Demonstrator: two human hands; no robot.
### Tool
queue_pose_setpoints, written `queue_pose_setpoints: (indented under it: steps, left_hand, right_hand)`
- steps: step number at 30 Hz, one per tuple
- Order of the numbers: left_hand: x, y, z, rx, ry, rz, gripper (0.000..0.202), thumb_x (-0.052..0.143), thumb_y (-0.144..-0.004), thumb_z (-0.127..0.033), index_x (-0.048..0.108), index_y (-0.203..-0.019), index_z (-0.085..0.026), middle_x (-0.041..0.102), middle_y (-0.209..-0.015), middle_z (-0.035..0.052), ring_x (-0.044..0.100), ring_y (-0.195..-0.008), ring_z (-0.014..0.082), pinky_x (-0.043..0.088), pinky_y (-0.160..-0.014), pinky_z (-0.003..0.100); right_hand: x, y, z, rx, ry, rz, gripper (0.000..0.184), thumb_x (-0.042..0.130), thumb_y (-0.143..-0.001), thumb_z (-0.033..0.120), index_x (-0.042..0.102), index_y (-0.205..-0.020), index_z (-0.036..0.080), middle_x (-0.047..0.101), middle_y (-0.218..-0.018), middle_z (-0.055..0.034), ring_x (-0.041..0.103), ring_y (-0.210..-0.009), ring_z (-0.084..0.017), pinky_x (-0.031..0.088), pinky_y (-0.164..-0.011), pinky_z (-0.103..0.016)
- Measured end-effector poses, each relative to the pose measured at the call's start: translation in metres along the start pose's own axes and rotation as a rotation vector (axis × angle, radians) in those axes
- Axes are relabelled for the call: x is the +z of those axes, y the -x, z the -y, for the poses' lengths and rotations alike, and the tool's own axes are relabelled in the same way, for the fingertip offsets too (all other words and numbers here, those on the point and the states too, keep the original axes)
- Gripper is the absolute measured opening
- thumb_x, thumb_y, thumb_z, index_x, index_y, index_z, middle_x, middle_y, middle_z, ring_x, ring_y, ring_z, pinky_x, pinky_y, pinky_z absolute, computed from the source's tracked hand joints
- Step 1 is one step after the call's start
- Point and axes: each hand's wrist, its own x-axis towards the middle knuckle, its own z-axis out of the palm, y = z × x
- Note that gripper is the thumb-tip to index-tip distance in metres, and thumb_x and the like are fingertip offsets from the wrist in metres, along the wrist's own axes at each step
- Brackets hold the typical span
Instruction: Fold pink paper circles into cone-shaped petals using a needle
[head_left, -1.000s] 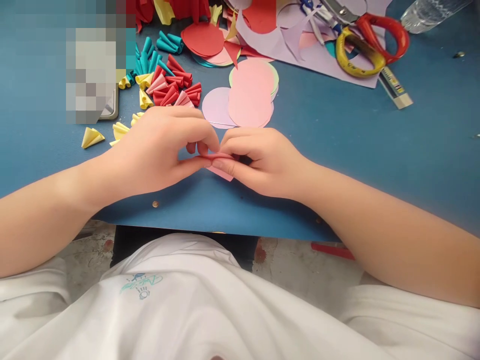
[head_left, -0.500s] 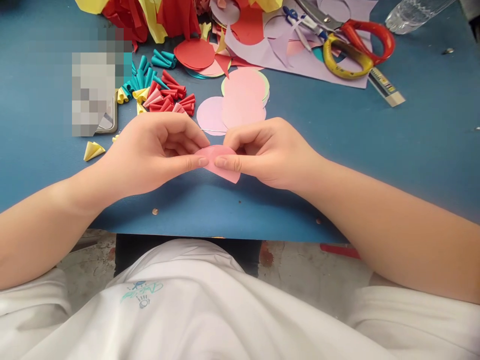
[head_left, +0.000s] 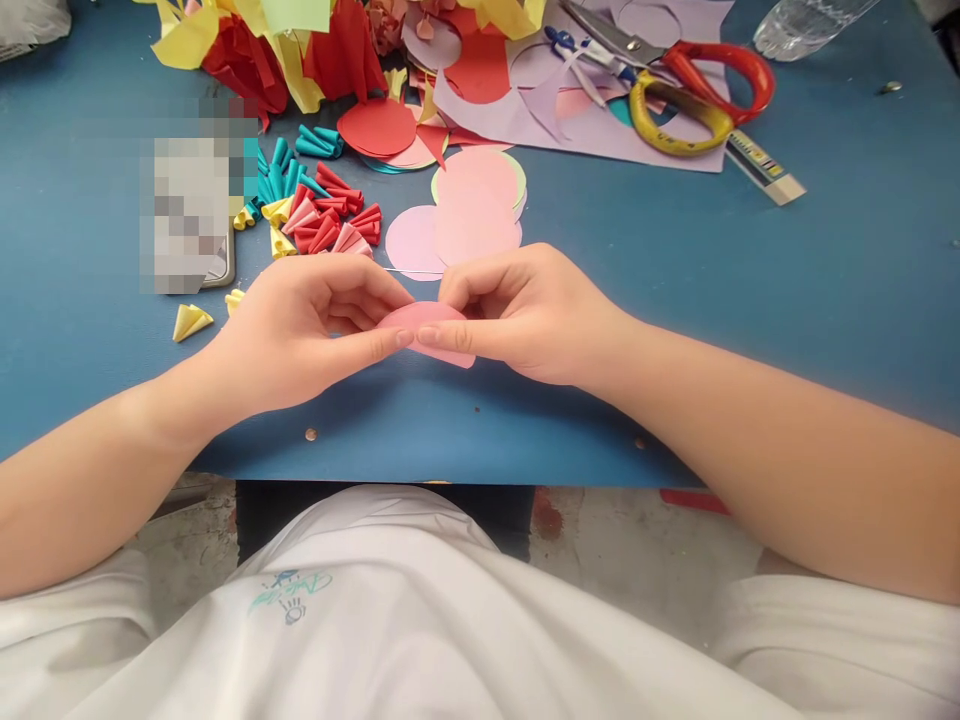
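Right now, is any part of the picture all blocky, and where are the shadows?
Head view: square blocks cover part of a flat, grey-edged object on the picture's left. Head view: a soft, dark shadow lies on the smooth blue tabletop below the bare left hand and bare right hand, which pinch a curved pink paper piece. Head view: both hands look fairly sharp, not smeared.

We cannot read any word for certain. On the white shirt (head_left: 420,610) we see teal script (head_left: 307,583) beside a dark handprint motif (head_left: 294,611), its letters too unclear to spell. Beside the scissors (head_left: 679,62), a slim pack (head_left: 763,167) carries printing too small for us.
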Motion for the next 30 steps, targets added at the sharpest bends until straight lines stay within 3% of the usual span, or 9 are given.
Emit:
queue_pose_setpoints:
  steps: [4, 10, 14, 17, 21, 25, 28, 30]
  left_hand:
    - [0.001, -0.001, 0.005, -0.028, -0.047, -0.017, 0.029, 0.098, -0.095, -0.047, 0.088, -0.103, -0.022, 0.086, -0.090, 0.0016, 0.084, -0.080, 0.0205, 0.068, -0.071, 0.032]
    - [0.000, -0.004, 0.016, 0.020, -0.043, -0.048, 0.028, 0.096, -0.093, -0.030, 0.080, -0.114, -0.024, 0.080, -0.080, 0.0006, 0.074, -0.068, 0.0159, 0.056, -0.059, 0.029]
    - [-0.001, -0.005, 0.019, 0.049, 0.027, -0.088, 0.029, 0.096, -0.092, -0.026, 0.079, -0.115, -0.025, 0.081, -0.086, 0.0013, 0.078, -0.078, 0.0165, 0.062, -0.068, 0.030]
    - [-0.001, -0.005, 0.020, 0.049, 0.082, -0.098, 0.032, 0.098, -0.091, -0.025, 0.079, -0.117, -0.026, 0.081, -0.087, 0.0003, 0.077, -0.079, 0.0157, 0.062, -0.069, 0.029]
    - [-0.003, -0.004, 0.019, 0.058, 0.133, -0.105, 0.032, 0.099, -0.095, -0.030, 0.082, -0.122, -0.030, 0.080, -0.087, -0.0011, 0.076, -0.080, 0.0150, 0.061, -0.067, 0.028]
    - [-0.003, -0.004, 0.017, 0.055, 0.124, -0.121, 0.030, 0.099, -0.096, -0.031, 0.088, -0.124, -0.032, 0.086, -0.097, 0.0001, 0.083, -0.091, 0.0175, 0.068, -0.079, 0.033]
    - [-0.003, -0.003, 0.014, 0.052, 0.087, -0.121, 0.021, 0.096, -0.098, -0.031, 0.091, -0.118, -0.029, 0.090, -0.109, 0.0001, 0.088, -0.106, 0.0233, 0.074, -0.100, 0.044]
    - [-0.001, -0.002, 0.011, 0.026, 0.039, -0.140, 0.014, 0.093, -0.101, -0.029, 0.092, -0.115, -0.029, 0.091, -0.114, -0.0013, 0.089, -0.112, 0.0257, 0.075, -0.106, 0.047]
  right_hand:
    - [0.003, 0.001, -0.005, -0.030, 0.040, -0.048, 0.047, 0.097, -0.096, 0.061, 0.075, -0.076, 0.025, 0.075, -0.074, -0.0014, 0.065, -0.067, -0.018, 0.055, -0.059, -0.035]
    - [0.006, 0.004, -0.015, -0.214, 0.304, -0.200, 0.018, 0.086, -0.105, 0.048, 0.084, -0.110, 0.031, 0.087, -0.113, -0.0075, 0.078, -0.096, -0.028, 0.068, -0.075, -0.043]
    - [0.001, 0.004, -0.014, -0.403, 0.536, -0.260, 0.031, 0.087, -0.103, 0.051, 0.085, -0.127, 0.032, 0.083, -0.131, -0.0140, 0.079, -0.115, -0.035, 0.072, -0.087, -0.050]
    - [-0.002, 0.004, -0.011, -0.397, 0.684, -0.237, 0.034, 0.080, -0.108, 0.056, 0.085, -0.135, 0.035, 0.081, -0.144, -0.0142, 0.076, -0.131, -0.039, 0.071, -0.106, -0.055]
    - [-0.004, 0.005, -0.008, -0.376, 0.768, -0.224, 0.039, 0.070, -0.113, 0.060, 0.079, -0.146, 0.042, 0.078, -0.157, -0.0093, 0.072, -0.145, -0.039, 0.069, -0.113, -0.055]
    - [-0.002, 0.007, -0.007, -0.390, 0.734, -0.252, 0.034, 0.071, -0.112, 0.056, 0.081, -0.141, 0.041, 0.082, -0.151, -0.0080, 0.077, -0.141, -0.038, 0.066, -0.122, -0.059]
    - [-0.001, 0.007, -0.008, -0.341, 0.554, -0.234, 0.025, 0.071, -0.114, 0.051, 0.086, -0.127, 0.036, 0.089, -0.129, -0.0097, 0.084, -0.116, -0.036, 0.072, -0.108, -0.057]
    - [0.000, 0.006, -0.009, -0.294, 0.401, -0.211, 0.026, 0.070, -0.115, 0.054, 0.088, -0.120, 0.037, 0.091, -0.119, -0.0079, 0.085, -0.104, -0.033, 0.074, -0.096, -0.053]
